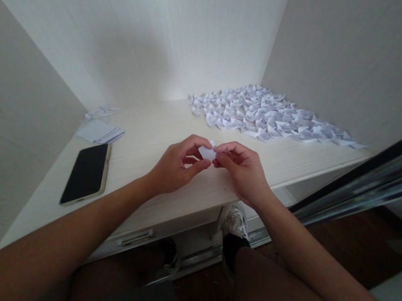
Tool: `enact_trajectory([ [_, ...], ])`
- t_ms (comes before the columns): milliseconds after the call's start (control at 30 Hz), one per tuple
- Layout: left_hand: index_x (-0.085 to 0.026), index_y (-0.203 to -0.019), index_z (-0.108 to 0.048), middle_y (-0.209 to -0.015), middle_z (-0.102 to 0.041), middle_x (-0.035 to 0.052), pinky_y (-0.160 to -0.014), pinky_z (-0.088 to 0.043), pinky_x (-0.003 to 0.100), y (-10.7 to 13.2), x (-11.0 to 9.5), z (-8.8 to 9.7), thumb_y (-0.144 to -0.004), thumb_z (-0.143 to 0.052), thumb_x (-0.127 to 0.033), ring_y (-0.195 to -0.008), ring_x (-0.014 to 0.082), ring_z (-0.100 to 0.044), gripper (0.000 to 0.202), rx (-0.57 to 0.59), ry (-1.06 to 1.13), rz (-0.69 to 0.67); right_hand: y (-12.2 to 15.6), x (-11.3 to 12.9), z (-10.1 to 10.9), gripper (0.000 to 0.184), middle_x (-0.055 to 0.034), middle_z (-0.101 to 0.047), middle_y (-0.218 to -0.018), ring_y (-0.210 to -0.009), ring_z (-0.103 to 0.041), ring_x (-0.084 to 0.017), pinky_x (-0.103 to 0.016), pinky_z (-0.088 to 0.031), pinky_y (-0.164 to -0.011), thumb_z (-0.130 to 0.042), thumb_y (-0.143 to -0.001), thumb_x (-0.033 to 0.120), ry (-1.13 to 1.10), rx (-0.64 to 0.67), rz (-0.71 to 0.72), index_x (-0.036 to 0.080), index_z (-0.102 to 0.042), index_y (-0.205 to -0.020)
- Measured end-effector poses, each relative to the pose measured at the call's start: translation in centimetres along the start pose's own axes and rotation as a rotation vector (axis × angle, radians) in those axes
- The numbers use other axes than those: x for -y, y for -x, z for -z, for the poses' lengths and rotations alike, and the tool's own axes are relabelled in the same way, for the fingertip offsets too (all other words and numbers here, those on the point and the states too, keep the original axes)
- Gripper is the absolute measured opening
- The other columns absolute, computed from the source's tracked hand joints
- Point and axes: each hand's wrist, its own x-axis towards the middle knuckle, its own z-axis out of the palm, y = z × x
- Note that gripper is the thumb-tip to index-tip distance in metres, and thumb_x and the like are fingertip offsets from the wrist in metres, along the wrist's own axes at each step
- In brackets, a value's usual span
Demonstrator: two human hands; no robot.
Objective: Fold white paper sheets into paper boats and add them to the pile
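Note:
Between my two hands, above the front part of the white desk (145, 136), is a small folded piece of white paper (207, 153). My left hand (180, 162) pinches its left side between thumb and fingers. On the right side, the thumb and fingertips of my right hand (241, 167) are closed on the same paper. Fingers cover parts of its edges, so its full shape is hidden. Behind my hands, a wide spread of small folded white paper pieces (264, 113) lies at the back right of the desk; several look like little boats.
A black-screened phone (86, 173) lies at the left of the desk. Behind it are a stack of flat white paper sheets (97, 131) and some thin paper scraps (102, 112). Walls enclose the back and sides. A dark metal-edged rail (367, 182) slants along the right.

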Motion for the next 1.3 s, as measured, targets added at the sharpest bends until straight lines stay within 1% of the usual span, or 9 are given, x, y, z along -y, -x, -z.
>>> enact_trajectory([
  [100,-0.019,-0.110,-0.070,-0.104,-0.073,0.0064,-0.081,-0.065,0.030,-0.16,0.39,0.47,-0.086,-0.078,-0.029,-0.087,0.0163,-0.074,0.028,0.027,-0.050,-0.010,-0.02,-0.10,0.06,0.012,0.0024,-0.068,-0.074,-0.071,-0.063,-0.013,-0.034,-0.051,-0.076,-0.073,-0.080,0.029,0.011,-0.016,-0.019,0.022,-0.070,-0.089],
  [233,-0.018,-0.105,-0.076,-0.098,-0.078,0.0078,-0.080,-0.066,0.032,-0.35,0.28,0.73,-0.081,-0.081,-0.029,-0.084,0.0172,-0.075,0.027,-0.029,-0.024,0.013,0.03,-0.03,0.21,0.012,0.0023,-0.069,-0.074,-0.071,-0.063,-0.013,-0.034,-0.050,-0.075,-0.075,-0.079,0.028,0.016,-0.024,-0.040,0.022,-0.070,-0.089],
  [400,-0.017,-0.099,-0.078,-0.089,-0.079,0.0065,-0.077,-0.067,0.033,-0.37,-0.06,0.61,-0.075,-0.086,-0.028,-0.078,0.0173,-0.075,0.027,-0.090,0.024,0.043,0.36,0.44,0.26,0.026,0.0015,-0.071,-0.085,-0.080,-0.065,-0.014,-0.033,-0.052,-0.078,-0.081,-0.072,0.024,0.004,0.043,-0.049,0.024,-0.071,-0.097],
  [567,-0.018,-0.104,-0.075,-0.087,-0.079,0.0051,-0.073,-0.066,0.030,-0.34,-0.05,0.50,-0.070,-0.089,-0.026,-0.077,0.0171,-0.076,0.038,-0.121,0.098,0.070,0.44,0.57,0.12,0.027,0.0007,-0.072,-0.090,-0.084,-0.066,-0.014,-0.034,-0.055,-0.081,-0.082,-0.072,0.023,-0.004,0.031,-0.040,0.024,-0.072,-0.096],
  [733,-0.017,-0.102,-0.074,-0.089,-0.079,0.0063,-0.074,-0.066,0.030,-0.26,-0.27,0.42,-0.071,-0.089,-0.026,-0.080,0.0176,-0.077,0.036,-0.099,0.122,0.097,0.37,0.43,0.02,0.023,0.0001,-0.073,-0.091,-0.085,-0.067,-0.015,-0.034,-0.055,-0.081,-0.083,-0.071,0.021,0.016,-0.007,-0.006,0.024,-0.072,-0.091],
  [833,-0.017,-0.105,-0.075,-0.092,-0.080,0.0072,-0.076,-0.067,0.031,-0.21,-0.36,0.46,-0.073,-0.088,-0.027,-0.082,0.0184,-0.077,0.036,-0.080,0.134,0.105,0.38,0.36,-0.01,0.020,-0.0006,-0.074,-0.092,-0.085,-0.067,-0.015,-0.035,-0.055,-0.080,-0.083,-0.072,0.024,0.059,-0.027,0.011,0.024,-0.072,-0.089],
  [933,-0.016,-0.105,-0.078,-0.089,-0.080,0.0074,-0.078,-0.067,0.032,-0.21,-0.39,0.50,-0.075,-0.087,-0.028,-0.080,0.0184,-0.077,0.033,-0.085,0.124,0.107,0.40,0.24,-0.05,0.020,-0.0010,-0.073,-0.089,-0.082,-0.066,-0.015,-0.033,-0.054,-0.075,-0.084,-0.074,0.030,0.105,-0.048,0.024,0.023,-0.072,-0.087],
  [1100,-0.020,-0.096,-0.083,-0.096,-0.081,0.0074,-0.082,-0.066,0.034,-0.38,-0.44,0.45,-0.076,-0.087,-0.029,-0.085,0.0187,-0.077,0.022,-0.129,0.102,0.039,0.44,0.10,-0.09,0.022,-0.0014,-0.072,-0.086,-0.080,-0.065,-0.015,-0.032,-0.053,-0.072,-0.084,-0.076,0.037,0.117,-0.074,0.043,0.022,-0.072,-0.085],
  [1300,-0.025,-0.086,-0.085,-0.091,-0.082,0.0058,-0.078,-0.063,0.030,-0.59,-0.24,0.62,-0.074,-0.090,-0.027,-0.082,0.0169,-0.075,0.013,-0.199,0.021,-0.100,0.63,0.23,-0.14,0.015,-0.0012,-0.072,-0.088,-0.079,-0.065,-0.014,-0.034,-0.055,-0.073,-0.083,-0.076,0.029,0.093,-0.049,0.075,0.023,-0.074,-0.085],
])
